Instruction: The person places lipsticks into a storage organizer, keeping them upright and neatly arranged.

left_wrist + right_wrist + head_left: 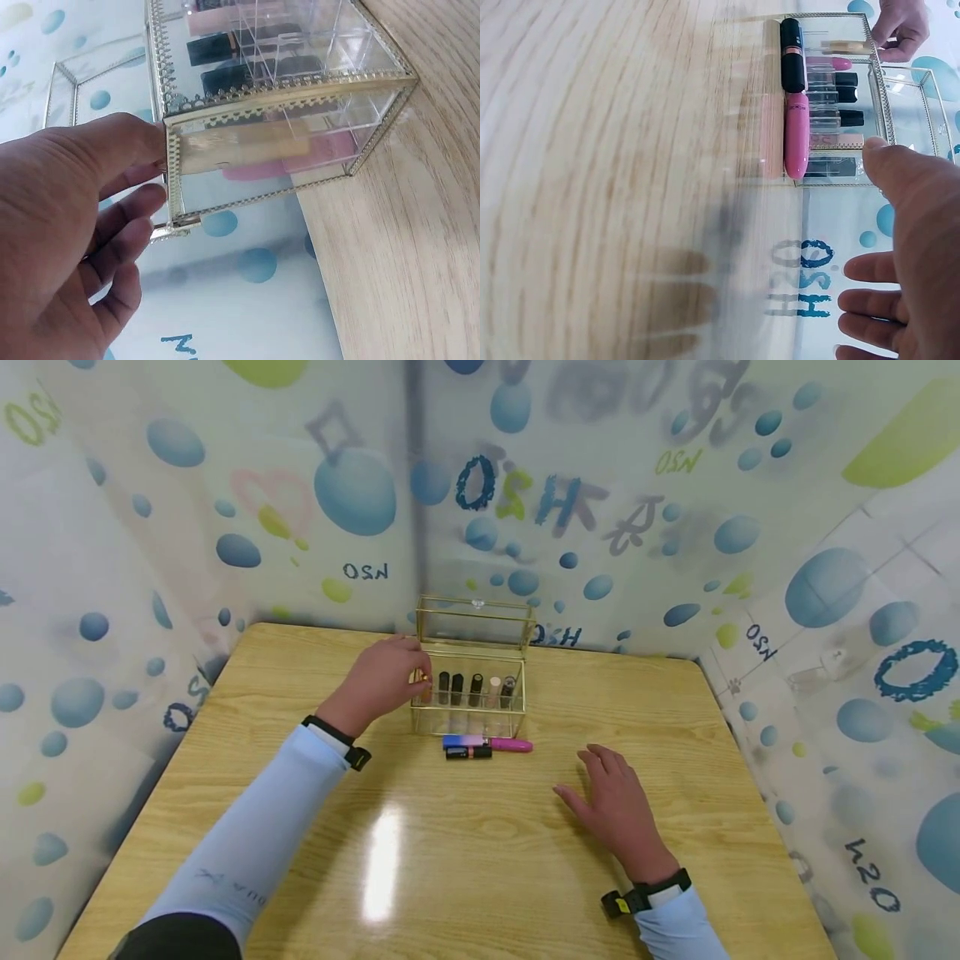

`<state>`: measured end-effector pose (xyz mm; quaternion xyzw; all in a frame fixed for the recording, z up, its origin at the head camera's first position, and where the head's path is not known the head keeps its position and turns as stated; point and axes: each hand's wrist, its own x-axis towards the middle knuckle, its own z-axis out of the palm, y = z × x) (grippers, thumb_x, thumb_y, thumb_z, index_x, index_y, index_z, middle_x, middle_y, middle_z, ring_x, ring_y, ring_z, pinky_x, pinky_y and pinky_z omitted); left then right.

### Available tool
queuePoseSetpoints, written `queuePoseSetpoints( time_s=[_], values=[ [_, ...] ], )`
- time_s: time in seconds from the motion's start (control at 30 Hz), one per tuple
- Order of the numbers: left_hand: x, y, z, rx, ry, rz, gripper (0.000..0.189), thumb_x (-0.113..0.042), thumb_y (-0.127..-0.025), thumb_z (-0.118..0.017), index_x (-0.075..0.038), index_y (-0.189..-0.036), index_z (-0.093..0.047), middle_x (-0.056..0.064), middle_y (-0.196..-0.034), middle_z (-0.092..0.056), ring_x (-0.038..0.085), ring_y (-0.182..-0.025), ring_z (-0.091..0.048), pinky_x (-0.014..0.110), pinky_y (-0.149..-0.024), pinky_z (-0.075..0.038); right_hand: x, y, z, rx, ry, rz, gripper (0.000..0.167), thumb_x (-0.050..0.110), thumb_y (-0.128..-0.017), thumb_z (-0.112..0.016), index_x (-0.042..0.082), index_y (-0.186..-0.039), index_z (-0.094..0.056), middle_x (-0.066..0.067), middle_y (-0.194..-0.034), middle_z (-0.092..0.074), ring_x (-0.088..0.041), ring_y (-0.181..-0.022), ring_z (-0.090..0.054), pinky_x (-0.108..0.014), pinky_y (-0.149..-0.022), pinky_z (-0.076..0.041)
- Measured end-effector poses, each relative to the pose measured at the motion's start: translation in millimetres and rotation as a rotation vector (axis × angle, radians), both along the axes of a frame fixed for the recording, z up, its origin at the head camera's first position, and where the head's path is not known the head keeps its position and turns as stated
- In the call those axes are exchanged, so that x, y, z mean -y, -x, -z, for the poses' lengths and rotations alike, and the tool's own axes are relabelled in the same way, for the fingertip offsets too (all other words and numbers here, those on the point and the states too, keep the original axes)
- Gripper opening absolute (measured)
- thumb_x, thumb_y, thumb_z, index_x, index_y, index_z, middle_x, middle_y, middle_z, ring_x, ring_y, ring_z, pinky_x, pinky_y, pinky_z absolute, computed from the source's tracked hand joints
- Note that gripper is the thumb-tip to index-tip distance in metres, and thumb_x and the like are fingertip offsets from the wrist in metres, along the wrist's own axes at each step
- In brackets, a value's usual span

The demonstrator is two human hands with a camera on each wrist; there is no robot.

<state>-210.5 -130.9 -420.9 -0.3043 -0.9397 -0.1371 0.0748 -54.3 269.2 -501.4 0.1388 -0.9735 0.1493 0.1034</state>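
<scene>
A gold-edged glass box [292, 90] stands at the back of the table with its lid [474, 628] raised behind it. Inside, several upright cosmetic tubes stand in a row, most with black caps [457, 680], one with a pale cap [495, 682]. At the box's left end, my left hand [384, 675] pinches the top of a gold-beige tube [240, 146] between thumb and fingers; the tube's body is within the box. My right hand [618, 810] is held over the table at the right, fingers spread, holding nothing.
In front of the box lie a blue-purple tube [461, 741], a black tube [468, 752] and a pink tube [512, 745]. A bubble-patterned curtain [360, 493] hangs behind and along both sides of the wooden table [480, 860].
</scene>
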Motion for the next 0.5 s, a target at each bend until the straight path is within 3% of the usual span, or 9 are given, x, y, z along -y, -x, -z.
queuePoseSetpoints(
  time_s=[0.07,0.23,0.5],
  values=[
    [-2.8,2.1,1.8,-0.026,0.027,0.001,0.008,-0.021,-0.094,-0.092,-0.017,-0.093,-0.085,0.003,-0.102,-0.068,0.029,-0.103,-0.063,0.050,-0.101,-0.054,-0.2,0.1,-0.1,-0.003,-0.002,-0.003,0.071,0.046,-0.097,-0.086,-0.006,-0.140,-0.064,-0.028,-0.148,-0.060,-0.048,-0.137,-0.058,-0.067,-0.112,-0.049],
    [-9.4,3.0,6.6,-0.049,0.066,-0.008,0.010,-0.019,-0.088,-0.095,-0.015,-0.092,-0.086,0.004,-0.099,-0.063,0.028,-0.094,-0.053,0.047,-0.084,-0.048,0.5,-0.3,-1.5,-0.012,-0.001,-0.005,0.070,0.044,-0.096,-0.088,-0.006,-0.139,-0.064,-0.028,-0.148,-0.060,-0.048,-0.137,-0.058,-0.067,-0.111,-0.050],
    [-16.9,0.2,9.3,-0.060,0.141,-0.035,0.018,-0.010,-0.089,-0.089,-0.017,-0.076,-0.078,0.004,-0.091,-0.052,0.029,-0.089,-0.042,0.041,-0.079,-0.033,-0.2,-1.0,-1.7,-0.010,-0.009,-0.007,0.069,0.043,-0.096,-0.088,-0.006,-0.137,-0.065,-0.027,-0.146,-0.061,-0.047,-0.136,-0.059,-0.066,-0.112,-0.050]
  ],
)
